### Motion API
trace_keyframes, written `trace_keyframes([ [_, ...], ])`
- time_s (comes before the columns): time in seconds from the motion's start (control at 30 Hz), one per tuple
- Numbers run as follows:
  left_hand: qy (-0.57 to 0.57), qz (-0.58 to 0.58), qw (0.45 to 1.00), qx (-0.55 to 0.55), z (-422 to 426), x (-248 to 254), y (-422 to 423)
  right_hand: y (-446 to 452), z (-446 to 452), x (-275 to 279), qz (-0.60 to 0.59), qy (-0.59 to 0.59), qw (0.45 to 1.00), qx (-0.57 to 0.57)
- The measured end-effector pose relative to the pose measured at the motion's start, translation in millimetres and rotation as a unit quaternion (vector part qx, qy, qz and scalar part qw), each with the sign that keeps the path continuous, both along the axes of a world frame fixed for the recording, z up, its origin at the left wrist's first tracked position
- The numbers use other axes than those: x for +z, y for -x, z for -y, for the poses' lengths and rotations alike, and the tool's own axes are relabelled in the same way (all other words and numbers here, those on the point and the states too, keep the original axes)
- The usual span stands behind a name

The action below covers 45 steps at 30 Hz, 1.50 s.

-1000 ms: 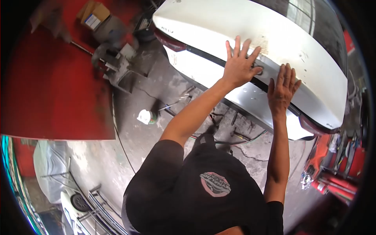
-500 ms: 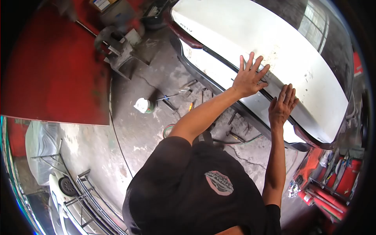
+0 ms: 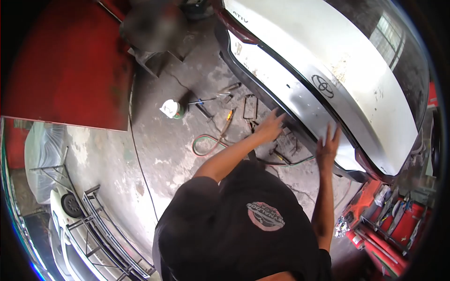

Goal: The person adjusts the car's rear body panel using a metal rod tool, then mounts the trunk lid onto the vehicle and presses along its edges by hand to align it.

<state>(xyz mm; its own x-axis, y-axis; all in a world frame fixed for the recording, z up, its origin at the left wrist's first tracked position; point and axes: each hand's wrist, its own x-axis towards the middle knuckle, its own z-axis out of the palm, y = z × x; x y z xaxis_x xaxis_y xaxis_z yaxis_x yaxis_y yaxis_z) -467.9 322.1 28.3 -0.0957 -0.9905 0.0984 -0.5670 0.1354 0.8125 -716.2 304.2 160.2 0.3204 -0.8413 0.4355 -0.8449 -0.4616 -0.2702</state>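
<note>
The white car's trunk lid (image 3: 300, 51) fills the upper right, with a dark oval emblem (image 3: 322, 86) near its lower edge and chipped, stained patches on the paint. My left hand (image 3: 271, 127), blurred, has its fingers stretched toward the dark bumper edge (image 3: 262, 91); nothing shows in it, and whether it touches the edge I cannot tell. Over the right part of the car's rear panel (image 3: 304, 110) is my right hand (image 3: 328, 149), fingers spread and holding nothing.
On the concrete floor lie several tools, among them an orange-handled one (image 3: 229, 114), plus a looped hose (image 3: 202, 146) and a white tub (image 3: 170, 108). A red panel (image 3: 65, 65) stands left. A red tool cart (image 3: 403, 225) sits right. Metal racks (image 3: 108, 234) are lower left.
Both hands have come off the trunk lid and moved down toward me, the left one farther toward the bumper. The oval emblem is now uncovered. The view has shifted slightly.
</note>
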Motion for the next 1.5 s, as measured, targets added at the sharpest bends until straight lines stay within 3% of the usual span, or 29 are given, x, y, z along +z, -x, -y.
trace_keyframes([
  [0.03, -0.047, 0.031, 0.998, 0.019, -36, -54, -14, 7, -21, -21, 0.026, -0.129, 0.991, 0.002],
  [0.07, -0.196, 0.059, 0.979, 0.016, -74, -97, -30, 27, -38, -66, -0.007, -0.135, 0.990, 0.036],
  [0.1, -0.218, 0.045, 0.974, 0.043, -116, -94, -46, 40, -65, -95, -0.006, -0.265, 0.964, 0.018],
  [0.13, -0.254, 0.220, 0.934, -0.120, -151, -147, -68, 54, -90, -124, -0.025, -0.318, 0.948, 0.014],
  [0.17, -0.333, 0.259, 0.903, -0.078, -186, -167, -82, 75, -113, -160, -0.028, -0.383, 0.923, 0.032],
  [0.23, -0.351, 0.301, 0.879, -0.116, -254, -192, -115, 89, -161, -172, -0.048, -0.519, 0.853, -0.007],
  [0.27, -0.450, 0.294, 0.817, -0.207, -266, -173, -125, 109, -191, -206, -0.060, -0.527, 0.848, -0.013],
  [0.3, -0.421, 0.220, 0.859, -0.191, -312, -229, -142, 128, -222, -239, -0.053, -0.528, 0.847, -0.016],
  [0.4, -0.495, 0.217, 0.811, -0.224, -312, -223, -160, 143, -277, -261, -0.053, -0.564, 0.817, -0.111],
  [0.53, -0.495, 0.210, 0.819, -0.198, -238, -200, -138, 138, -299, -278, 0.064, -0.519, 0.813, -0.257],
  [0.7, -0.438, 0.170, 0.858, -0.207, -147, -167, -75, 95, -291, -270, 0.144, -0.489, 0.811, -0.286],
  [0.87, -0.407, 0.165, 0.861, -0.257, -102, -138, -35, 62, -289, -268, 0.207, -0.463, 0.802, -0.316],
  [0.97, -0.403, 0.184, 0.851, -0.281, -98, -136, -32, 66, -289, -268, 0.227, -0.521, 0.756, -0.326],
  [1.0, -0.400, 0.193, 0.845, -0.297, -97, -141, -31, 70, -290, -286, 0.200, -0.552, 0.748, -0.309],
  [1.03, -0.397, 0.203, 0.838, -0.315, -96, -148, -31, 73, -306, -354, 0.151, -0.503, 0.817, -0.239],
  [1.07, -0.394, 0.218, 0.828, -0.335, -94, -157, -35, 78, -315, -375, 0.209, -0.476, 0.812, -0.265],
  [1.1, -0.395, 0.229, 0.818, -0.349, -91, -165, -35, 83, -314, -387, 0.138, -0.491, 0.813, -0.282],
  [1.17, -0.402, 0.255, 0.800, -0.365, -82, -178, -38, 95, -310, -313, 0.188, -0.528, 0.732, -0.386],
  [1.27, -0.395, 0.266, 0.790, -0.387, -66, -186, -33, 115, -322, -300, 0.202, -0.501, 0.740, -0.400],
  [1.3, -0.385, 0.259, 0.793, -0.395, -60, -190, -35, 117, -330, -305, 0.186, -0.468, 0.751, -0.426],
  [1.37, -0.377, 0.249, 0.800, -0.395, -47, -190, -41, 128, -360, -385, 0.140, -0.401, 0.840, -0.338],
  [1.4, -0.383, 0.243, 0.805, -0.382, -40, -186, -40, 119, -356, -343, 0.226, -0.421, 0.761, -0.439],
  [1.43, -0.389, 0.233, 0.812, -0.368, -33, -183, -35, 111, -353, -302, 0.223, -0.417, 0.744, -0.472],
  [1.5, -0.403, 0.212, 0.821, -0.345, -23, -179, -26, 98, -354, -287, 0.214, -0.444, 0.736, -0.463],
])
